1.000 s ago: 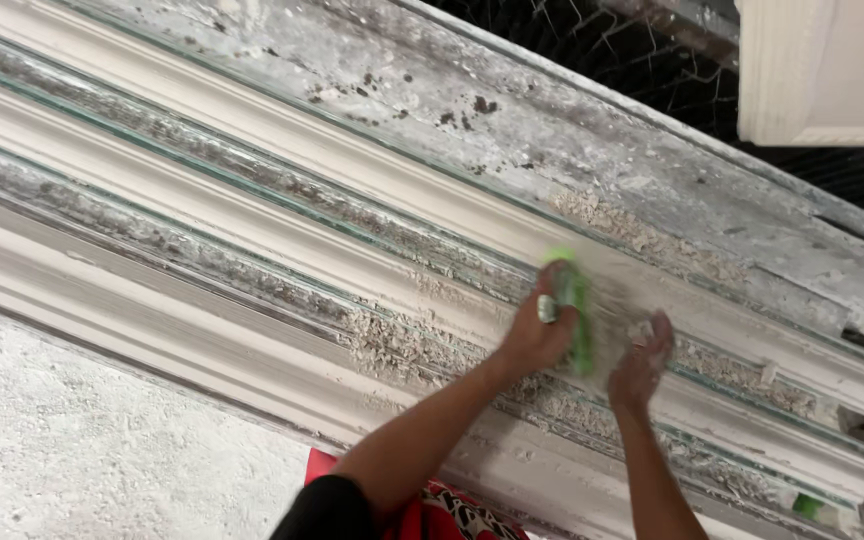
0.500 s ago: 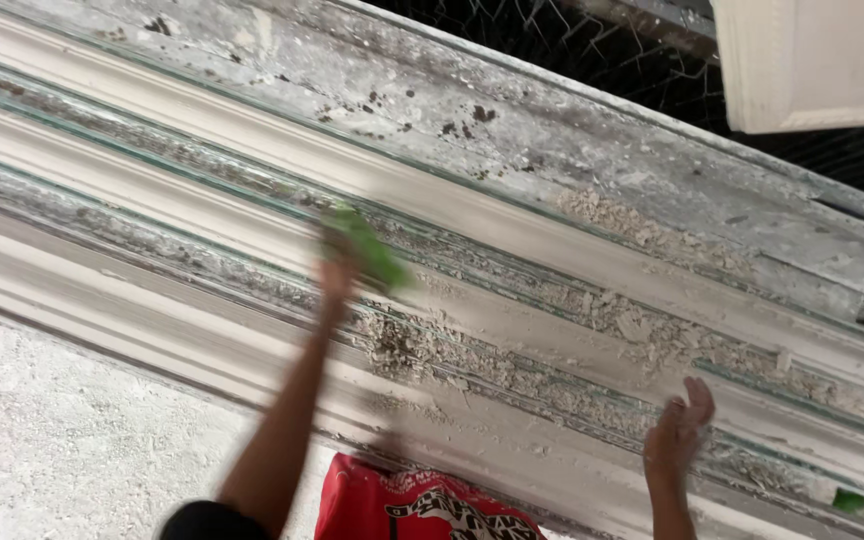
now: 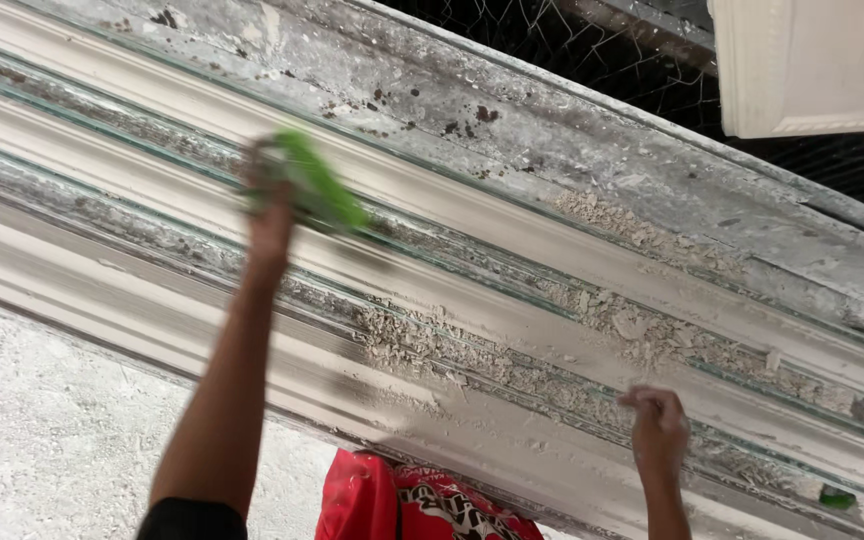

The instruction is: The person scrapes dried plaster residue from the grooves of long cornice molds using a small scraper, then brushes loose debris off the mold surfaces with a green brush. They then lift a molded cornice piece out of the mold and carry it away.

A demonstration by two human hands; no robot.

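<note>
We see a long moulding (image 3: pixel 512 300) running slantwise from the upper left to the lower right, its ridges and grooves caked with white plaster and flecked with grey and green. Our left hand (image 3: pixel 270 205) is raised against the moulding's upper-left stretch, closed around a green tool (image 3: pixel 317 185). The tool is blurred, so we cannot tell its kind; it lies across one of the middle ridges, its free end pointing right and slightly down. The left fingers are wrapped round its near end, and the forearm rises to it from the bottom edge of the view.

Our right hand (image 3: pixel 659 430) sits well apart, near the moulding's lower-right end, at its lower bands. Its fingers are curled inward, loosely bunched; it seems to touch the surface, though we cannot tell whether it pinches anything.

Between the two hands a patch of crumbs (image 3: pixel 422 345) clings to the grooves, and a second patch (image 3: pixel 617 225) lies higher, toward the upper right. A small green bit (image 3: pixel 837 497) sits at the moulding's lower-right end. Below the moulding's lower edge a red cloth (image 3: pixel 412 500) shows between our arms, and a rough white floor (image 3: pixel 52 440) fills the lower left. Above the upper edge we see wire mesh (image 3: pixel 552 40) and a white panel (image 3: pixel 812 65) in the top right corner.
</note>
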